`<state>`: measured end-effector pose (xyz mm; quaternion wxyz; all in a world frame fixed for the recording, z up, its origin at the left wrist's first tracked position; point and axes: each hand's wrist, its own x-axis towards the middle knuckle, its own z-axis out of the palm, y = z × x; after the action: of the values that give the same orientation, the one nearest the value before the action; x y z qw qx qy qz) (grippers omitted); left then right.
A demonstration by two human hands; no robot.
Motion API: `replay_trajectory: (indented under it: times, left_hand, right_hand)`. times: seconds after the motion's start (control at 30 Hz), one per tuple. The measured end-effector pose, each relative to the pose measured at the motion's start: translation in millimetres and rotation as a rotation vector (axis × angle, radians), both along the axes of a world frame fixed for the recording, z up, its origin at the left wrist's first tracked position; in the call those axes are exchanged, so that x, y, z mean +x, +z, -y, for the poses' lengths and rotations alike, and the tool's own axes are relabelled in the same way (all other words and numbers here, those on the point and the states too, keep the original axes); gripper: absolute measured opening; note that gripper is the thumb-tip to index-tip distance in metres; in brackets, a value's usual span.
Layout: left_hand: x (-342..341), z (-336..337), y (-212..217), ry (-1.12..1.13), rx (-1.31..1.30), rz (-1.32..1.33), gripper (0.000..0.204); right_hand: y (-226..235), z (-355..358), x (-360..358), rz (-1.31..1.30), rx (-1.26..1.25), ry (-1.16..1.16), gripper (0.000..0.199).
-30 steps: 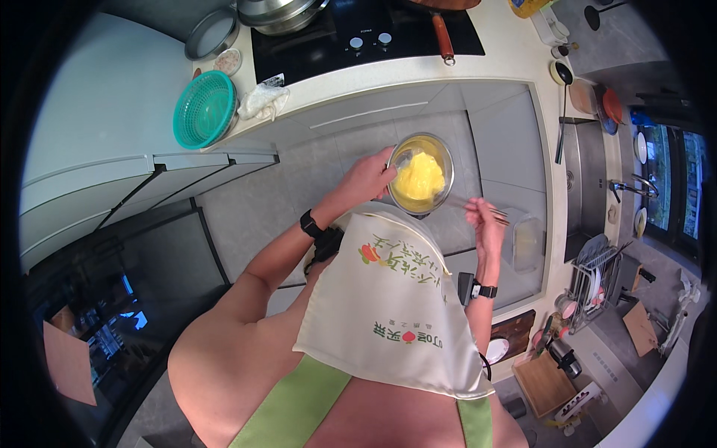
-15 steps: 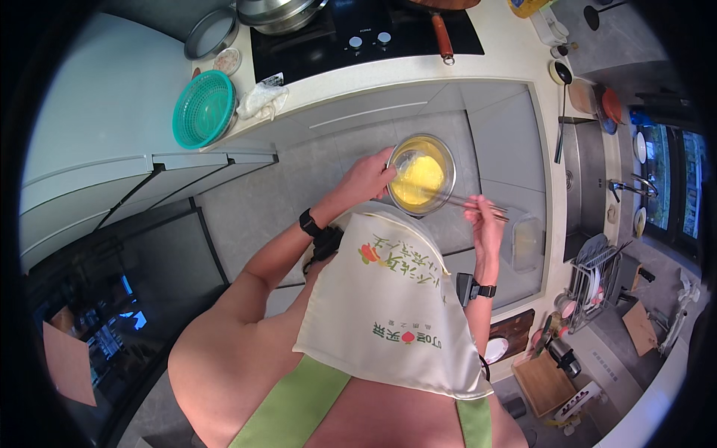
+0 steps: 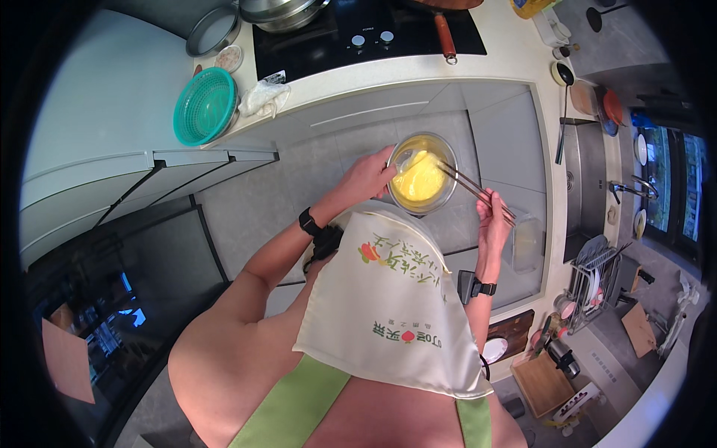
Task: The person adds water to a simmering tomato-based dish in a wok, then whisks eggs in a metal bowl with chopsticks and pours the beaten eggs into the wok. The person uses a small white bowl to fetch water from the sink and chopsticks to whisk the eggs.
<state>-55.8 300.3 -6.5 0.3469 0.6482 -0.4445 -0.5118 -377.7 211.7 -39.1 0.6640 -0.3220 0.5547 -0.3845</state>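
Note:
My left hand [image 3: 371, 175] is closed on the near-left rim of a round metal bowl [image 3: 452, 179], holding it up in front of my apron. Yellow liquid that looks like beaten egg [image 3: 418, 181] covers the bowl's bottom, tilted to one side. Between the fingers of my right hand [image 3: 493, 220] is a pair of dark chopsticks [image 3: 469, 184]. Their far tips reach over the bowl's right rim to the edge of the liquid. A cream apron [image 3: 388, 299] with green straps hangs below the bowl.
Ahead, a counter bears a black cooktop [image 3: 343, 45], a pan with a red-brown handle [image 3: 445, 37] and a green basket [image 3: 205, 107]. A cloth [image 3: 265, 98] lies by the basket. To the right are a sink [image 3: 582, 164], a dish rack [image 3: 594, 287] and a cutting board [image 3: 544, 382].
The chopsticks, blurred across the bowl before, now slant up toward its right rim. My right hand has shifted slightly right and down. My left hand and the bowl stay in place.

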Motion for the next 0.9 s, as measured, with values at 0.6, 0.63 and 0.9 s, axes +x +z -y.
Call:
replay_trajectory:
  times: [0.6,0.63,0.9]
  left_hand:
    - [-2,4,-2,-0.016,-0.003,0.009,0.035]
    - [-2,4,-2,-0.017,0.000,0.003,0.036]
    - [-1,4,0,-0.035,0.012,0.019,0.043]
  right_hand:
    - [8,0,-9,-0.097,-0.030,-0.036,0.026]
    - [7,0,-10,-0.045,-0.102,-0.107,0.025]
    - [-3,2,-14,-0.081,0.014,0.030,0.025]
